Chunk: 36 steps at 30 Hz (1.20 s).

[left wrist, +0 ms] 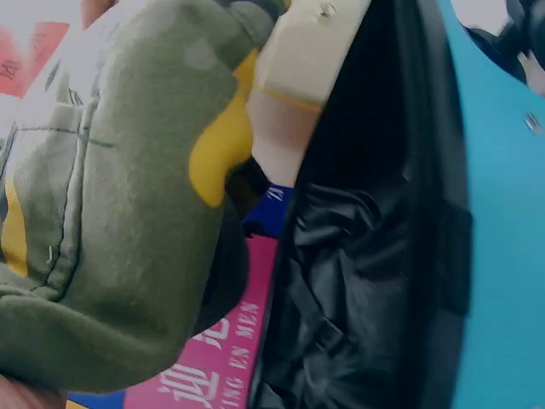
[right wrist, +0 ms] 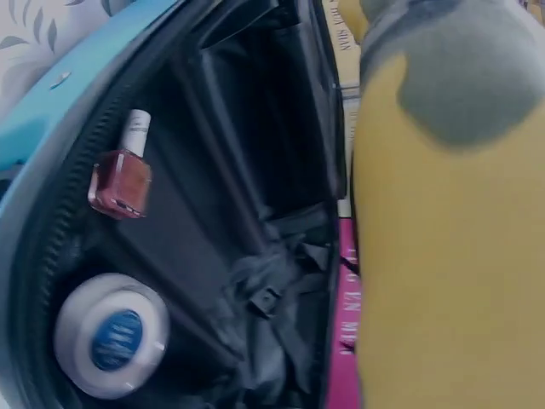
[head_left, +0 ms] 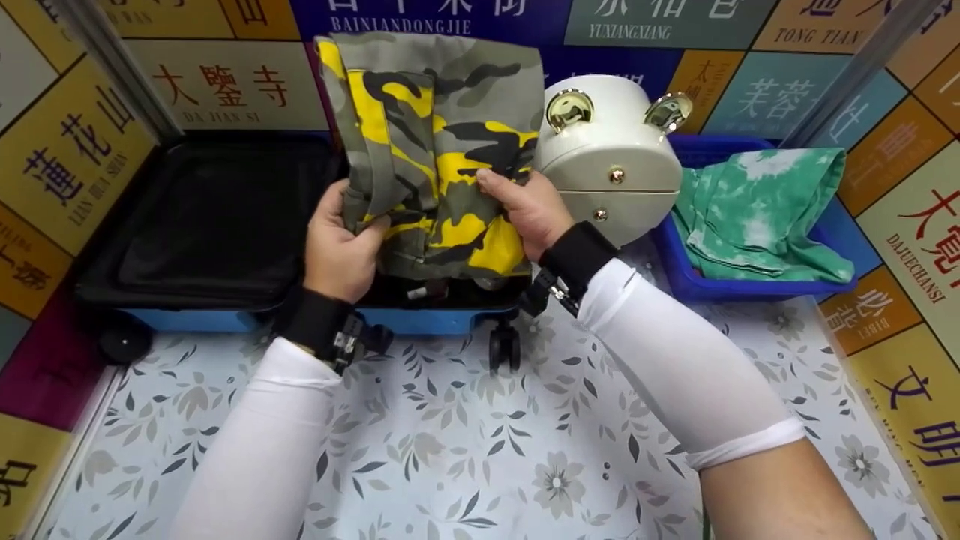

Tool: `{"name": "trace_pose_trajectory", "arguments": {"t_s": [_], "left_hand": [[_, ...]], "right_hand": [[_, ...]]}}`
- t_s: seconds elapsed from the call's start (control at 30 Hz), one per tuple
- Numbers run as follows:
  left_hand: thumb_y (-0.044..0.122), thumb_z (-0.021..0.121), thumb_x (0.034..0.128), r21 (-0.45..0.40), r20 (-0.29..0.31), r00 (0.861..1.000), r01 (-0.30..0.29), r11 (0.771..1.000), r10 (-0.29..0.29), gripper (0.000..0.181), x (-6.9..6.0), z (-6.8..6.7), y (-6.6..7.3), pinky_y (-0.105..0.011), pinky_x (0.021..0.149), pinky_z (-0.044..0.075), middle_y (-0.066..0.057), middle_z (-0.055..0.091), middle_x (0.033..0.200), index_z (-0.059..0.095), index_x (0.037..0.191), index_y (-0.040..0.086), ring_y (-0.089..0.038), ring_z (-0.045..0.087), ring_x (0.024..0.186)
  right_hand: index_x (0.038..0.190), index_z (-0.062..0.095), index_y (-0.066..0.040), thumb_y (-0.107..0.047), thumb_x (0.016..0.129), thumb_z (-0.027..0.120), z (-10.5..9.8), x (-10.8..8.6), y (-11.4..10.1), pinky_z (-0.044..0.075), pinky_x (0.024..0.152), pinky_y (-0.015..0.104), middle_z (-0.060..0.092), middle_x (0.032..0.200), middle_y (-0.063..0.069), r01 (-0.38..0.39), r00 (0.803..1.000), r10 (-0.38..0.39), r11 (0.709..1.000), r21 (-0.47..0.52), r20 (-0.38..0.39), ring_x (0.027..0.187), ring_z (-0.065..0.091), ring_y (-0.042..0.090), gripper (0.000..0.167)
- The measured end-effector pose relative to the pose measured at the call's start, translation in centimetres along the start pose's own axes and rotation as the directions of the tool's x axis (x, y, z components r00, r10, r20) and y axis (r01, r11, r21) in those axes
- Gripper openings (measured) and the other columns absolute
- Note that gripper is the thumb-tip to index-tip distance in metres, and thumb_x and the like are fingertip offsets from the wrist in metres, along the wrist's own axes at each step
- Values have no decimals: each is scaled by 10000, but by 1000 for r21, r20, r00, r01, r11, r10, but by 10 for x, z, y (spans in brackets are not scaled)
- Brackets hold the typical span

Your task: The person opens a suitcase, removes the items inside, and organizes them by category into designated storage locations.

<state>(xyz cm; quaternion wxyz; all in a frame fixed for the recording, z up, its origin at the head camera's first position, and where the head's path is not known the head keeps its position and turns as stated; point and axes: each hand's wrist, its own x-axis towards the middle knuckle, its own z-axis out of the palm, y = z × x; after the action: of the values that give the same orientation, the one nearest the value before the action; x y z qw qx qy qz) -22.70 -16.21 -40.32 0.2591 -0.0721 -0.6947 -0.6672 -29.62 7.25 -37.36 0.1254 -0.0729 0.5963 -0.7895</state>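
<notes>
A folded camouflage garment (head_left: 465,112) in grey, black and yellow, with a stitched pocket, is held up over the right half of an open blue suitcase (head_left: 420,321). My left hand (head_left: 341,251) grips its lower left side, with the thumb on the front. At its lower right side my right hand (head_left: 532,214) pinches the cloth, thumb also in front. Inside the black lining, the right wrist view shows a small bottle of reddish nail polish (right wrist: 123,183) with a white cap. Near it lies a round white container (right wrist: 111,336) with a blue label.
A white rounded box (head_left: 615,157) with two drawers and gold ears stands right of the suitcase. Beyond it, a blue basket (head_left: 750,291) holds a green tie-dye cloth (head_left: 765,210). The suitcase's black left half (head_left: 210,217) lies beside the wall panels. Floral sheeting (head_left: 450,450) covers the surface.
</notes>
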Motion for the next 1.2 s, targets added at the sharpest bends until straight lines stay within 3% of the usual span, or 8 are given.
{"name": "trace_pose_trajectory", "arguments": {"t_s": [0.27,0.4,0.53,0.67,0.77,0.9,1.1,1.2], "left_hand": [[-102,711,905,-83,44,998,-47,995,50,393,-4,10,11,-307,975,568,-34,755,1206,699,1281,12,-155,698,1129],[-96,688,943,-184,130,991,46,982,-22,506,-2,13,15,-306,1033,555,-99,698,1341,587,1429,4,-170,679,1216],[-92,633,992,-240,242,963,179,954,-119,680,-2,20,16,-278,1112,510,-171,551,1556,361,1607,14,-174,607,1351],[-118,612,992,-273,284,950,210,939,-130,705,-4,30,17,-278,1096,521,-202,521,1571,321,1622,8,-211,593,1377],[-133,615,980,-306,295,949,205,930,-113,657,-5,41,18,-294,1040,562,-198,590,1479,385,1578,7,-221,638,1315],[-99,637,986,-287,325,942,186,940,-88,564,-5,55,19,-331,995,604,-172,655,1374,462,1511,11,-214,689,1227],[-64,679,976,-233,403,912,179,956,-73,542,-2,84,25,-391,1051,591,-209,671,1382,487,1480,-9,-268,692,1250],[-1,695,990,-116,443,894,136,984,-71,593,0,96,30,-358,1091,562,-182,660,1426,466,1537,14,-250,674,1287]], "right_hand": [[1215,670,-16,-45,966,719,-4,-16,-23,652,819,310,776,1026,48,142,990,-142,990,0,-2,857,777,180,255],[1206,663,-6,7,963,699,-7,-24,-33,643,850,310,762,1049,45,223,974,-221,974,32,-46,885,765,182,246],[1191,668,-7,59,954,692,-13,-31,-42,630,911,317,758,1074,44,286,956,-281,957,48,-81,936,753,188,247],[1189,677,-13,115,944,666,-24,-41,-50,622,960,345,760,1098,50,358,932,-355,933,28,-75,981,751,200,276],[1178,702,-27,137,930,669,-33,-48,-57,609,986,347,762,1108,43,426,901,-426,905,-27,-82,1008,744,196,299],[1120,757,-31,148,897,706,-47,-57,-68,590,980,308,776,1064,24,509,845,-522,852,-123,-118,985,733,168,291],[1044,787,18,140,887,712,-74,-73,-92,610,881,292,795,988,51,604,764,-635,766,-221,-113,896,742,161,212],[1003,782,24,114,884,730,-89,-79,-106,613,816,285,791,938,63,629,730,-673,729,-268,-116,844,736,166,158]]}}
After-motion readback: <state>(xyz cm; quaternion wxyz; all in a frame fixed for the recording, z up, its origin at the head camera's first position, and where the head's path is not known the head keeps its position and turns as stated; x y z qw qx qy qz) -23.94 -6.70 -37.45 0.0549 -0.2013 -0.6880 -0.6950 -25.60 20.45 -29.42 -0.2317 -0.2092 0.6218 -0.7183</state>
